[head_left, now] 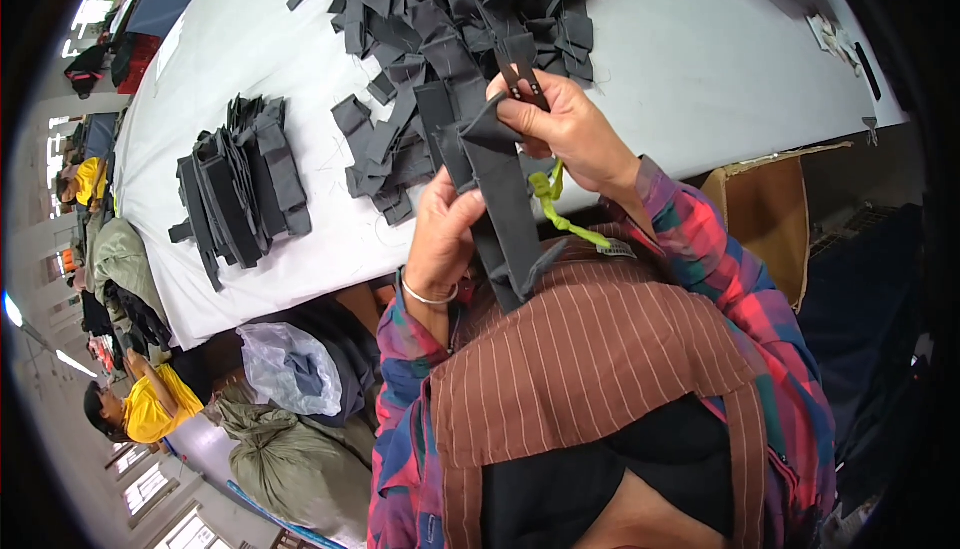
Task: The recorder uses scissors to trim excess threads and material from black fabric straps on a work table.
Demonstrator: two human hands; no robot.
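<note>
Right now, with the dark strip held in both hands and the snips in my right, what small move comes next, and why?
Probably bring the thread snips in the right hand down to the dark fabric strip near the top, since the left hand pinches it taut just below them.

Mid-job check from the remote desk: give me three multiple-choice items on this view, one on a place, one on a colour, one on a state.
1. Where is the neat stack of dark fabric pieces?
A. person's left on the white table
B. in the cardboard box
C. on the floor

2. What colour is the cord under the right hand?
A. red
B. yellow-green
C. white

3. How is the dark fabric strip held?
A. lying free
B. right hand only
C. by both hands, the left hand lower

A: it sits left on the table.
B: the cord is lime.
C: both hands grip it.
</note>
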